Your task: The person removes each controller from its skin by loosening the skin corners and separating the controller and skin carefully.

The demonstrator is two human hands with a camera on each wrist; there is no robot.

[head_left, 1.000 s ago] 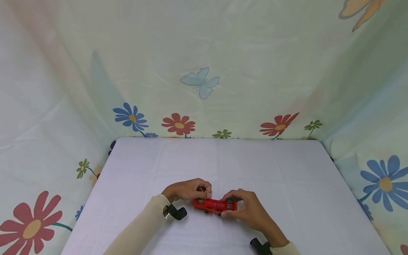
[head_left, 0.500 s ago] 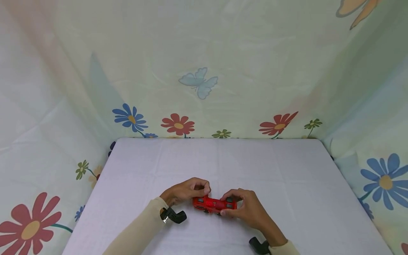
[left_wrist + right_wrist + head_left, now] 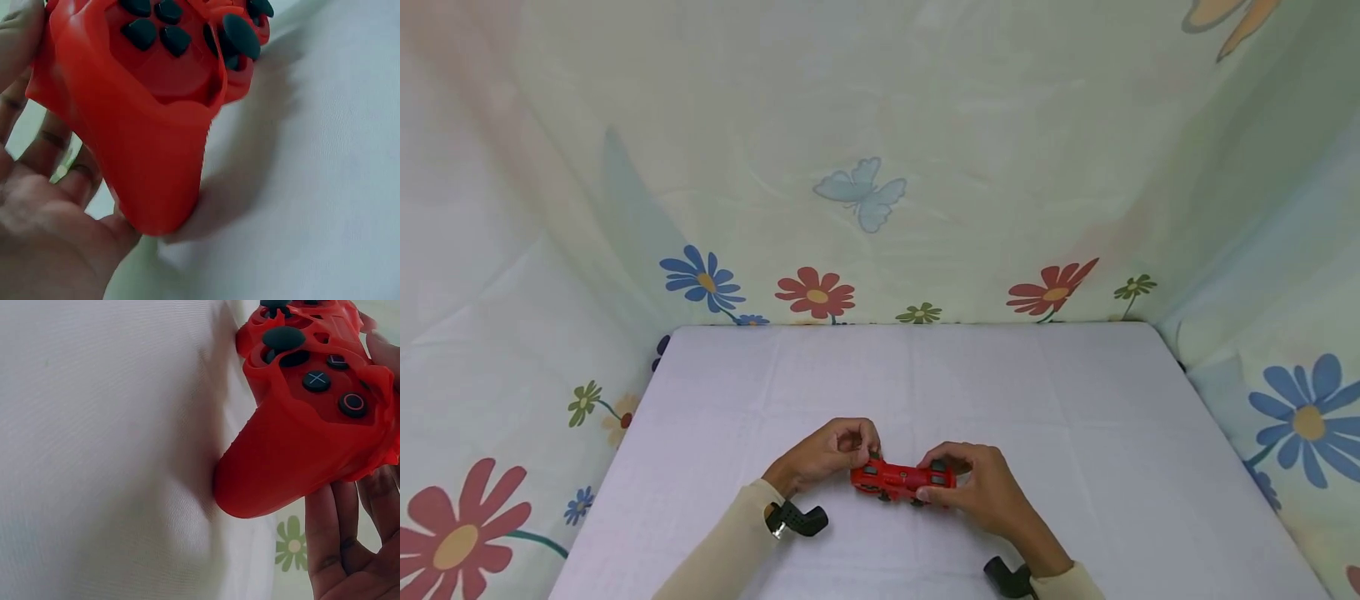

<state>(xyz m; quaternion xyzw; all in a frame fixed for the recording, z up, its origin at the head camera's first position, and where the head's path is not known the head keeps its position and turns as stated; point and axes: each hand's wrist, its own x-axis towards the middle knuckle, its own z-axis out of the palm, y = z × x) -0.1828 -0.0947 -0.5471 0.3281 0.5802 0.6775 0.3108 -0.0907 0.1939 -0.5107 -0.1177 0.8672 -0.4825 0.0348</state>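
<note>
One game controller, with two sticks, four direction buttons and at least three symbol buttons in sight. One left hand, one right hand, two sleeves, two wrist cameras and one table. On the cloth backdrop in the head view, one whole butterfly, three green flowers and at least three each of red flowers and blue flowers.

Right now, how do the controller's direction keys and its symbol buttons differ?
Shape: the direction keys are wedge-shaped; the symbol buttons are round. Markings: the direction keys look plain; the symbol buttons carry outlines, including a cross and circle. Position: the direction keys sit toward the left hand, the symbol buttons toward the right hand. Both are dark, on the red controller.
</note>
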